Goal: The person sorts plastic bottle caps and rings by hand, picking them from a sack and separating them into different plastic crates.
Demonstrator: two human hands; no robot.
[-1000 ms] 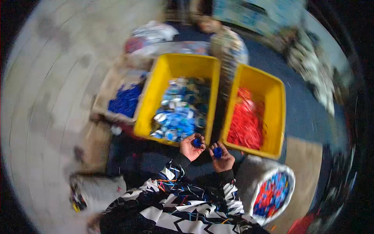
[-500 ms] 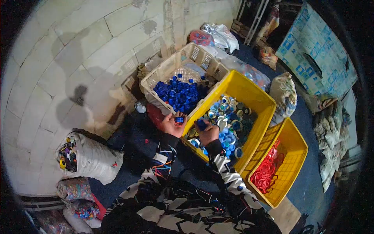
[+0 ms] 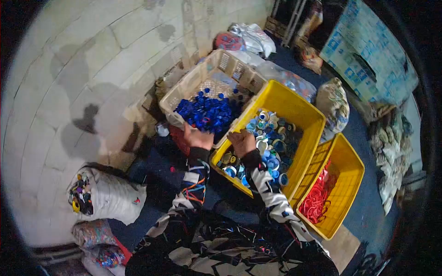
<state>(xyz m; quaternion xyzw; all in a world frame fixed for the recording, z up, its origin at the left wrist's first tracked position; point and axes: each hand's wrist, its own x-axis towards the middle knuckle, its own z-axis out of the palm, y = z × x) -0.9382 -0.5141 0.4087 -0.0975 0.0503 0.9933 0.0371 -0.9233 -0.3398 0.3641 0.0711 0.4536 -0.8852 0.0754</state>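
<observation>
My left hand (image 3: 198,138) is turned over at the near rim of the white plastic crate (image 3: 165,104), beside a heap of dark blue bottle caps (image 3: 207,112). Motion blurs its fingers, and I cannot see whether a cap is in them. My right hand (image 3: 243,143) is at the rim between this crate and the large yellow crate (image 3: 301,106). Its fingers are curled inward, with whatever they hold hidden. Light blue, white and dark caps (image 3: 272,163) lie in the yellow crate below and right of that hand.
A smaller yellow crate (image 3: 346,180) with red plastic strips (image 3: 316,202) stands at the right. To the left is a white sack (image 3: 117,195) of mixed caps. Filled bags (image 3: 334,108) stand beyond the crates, by a block wall (image 3: 69,110).
My left hand has turned over toward the white crate, and the blue cap seen in it is out of sight. My right hand's dark blue cap no longer shows. The view has shifted slightly.
</observation>
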